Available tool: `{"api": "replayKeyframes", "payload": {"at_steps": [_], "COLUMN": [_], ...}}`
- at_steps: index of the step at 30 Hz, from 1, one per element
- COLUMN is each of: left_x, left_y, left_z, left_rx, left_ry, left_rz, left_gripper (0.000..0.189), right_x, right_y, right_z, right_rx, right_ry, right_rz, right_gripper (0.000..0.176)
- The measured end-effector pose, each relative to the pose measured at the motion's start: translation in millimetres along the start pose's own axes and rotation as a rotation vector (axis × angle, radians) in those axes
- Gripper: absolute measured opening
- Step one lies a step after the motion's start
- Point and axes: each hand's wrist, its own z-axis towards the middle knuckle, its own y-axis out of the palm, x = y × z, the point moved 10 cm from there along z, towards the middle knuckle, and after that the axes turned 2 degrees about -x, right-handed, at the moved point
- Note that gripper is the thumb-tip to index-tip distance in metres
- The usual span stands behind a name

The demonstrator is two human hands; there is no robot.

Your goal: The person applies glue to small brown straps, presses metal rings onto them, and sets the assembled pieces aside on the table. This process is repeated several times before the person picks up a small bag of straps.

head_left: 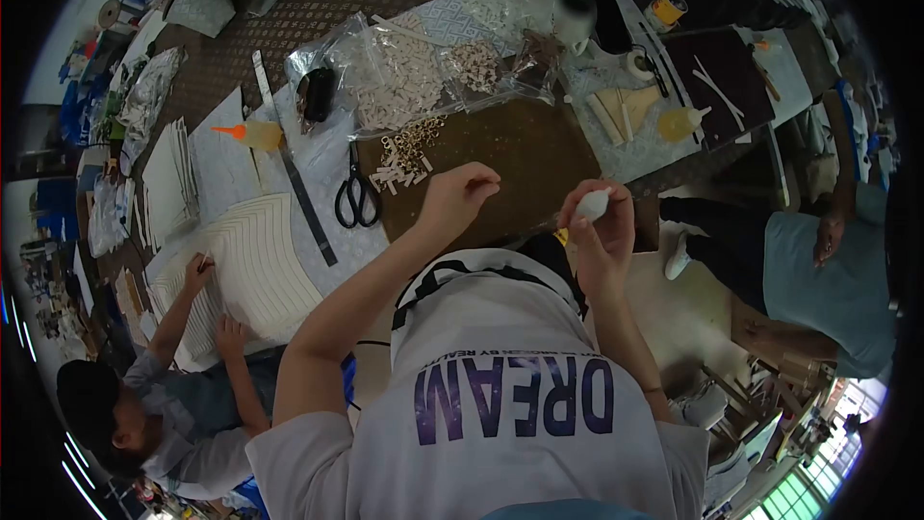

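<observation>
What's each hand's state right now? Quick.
Left hand: fingertips pinched shut; anything between them is too small to tell.
Right hand: closed around a small white bottle.

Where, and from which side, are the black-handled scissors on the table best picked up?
The scissors lie flat with their blades closed and pointing away, and the black loops face the person. They are probably best gripped by the loops, from the near side. A metal ruler lies close on their left. The left hand is nearer; the right hand holds a white bottle.
</observation>
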Motion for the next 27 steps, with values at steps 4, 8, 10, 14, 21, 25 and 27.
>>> {"api": "replayKeyframes", "payload": {"at_steps": [4, 8, 10, 14, 21, 25, 27], "left_x": [-59.0, -85.9, -84.2, -95.6, -120.4, -99.2, -66.0], "left_y": [78.4, 100.4, 84.3, -5.4, -98.4, -70.3, -56.3], "left_z": [52.9, 71.1, 71.1, 65.8, 64.2, 58.7, 59.7], "left_rx": [-0.034, 0.078, 0.141, 0.316, 0.439, 0.392, 0.404], "left_ry": [0.057, -0.028, -0.031, 0.049, 0.129, 0.173, 0.216], "left_rz": [0.112, 0.089, 0.127, 0.366, 0.74, 0.903, 0.919], "left_gripper": [0.009, 0.01, 0.01, 0.01, 0.016, 0.02, 0.021], "right_x": [10.3, 4.1, 3.7, 1.4, 16.4, 17.8, 15.5], "right_y": [-38.2, -64.3, -81.7, -93.4, -85.1, -74.6, -70.9], "right_z": [-18.8, -33.2, -39.4, -44.4, -40.5, -33.0, -29.5], "right_rx": [0.191, 0.304, 0.346, 0.392, 0.383, 0.333, 0.304], "right_ry": [0.085, 0.086, 0.078, 0.062, 0.193, 0.221, 0.223], "right_rz": [-0.039, -0.124, -0.147, -0.18, -0.137, -0.177, -0.2], "right_gripper": [0.03, 0.025, 0.025, 0.02, 0.007, 0.005, 0.005]}}
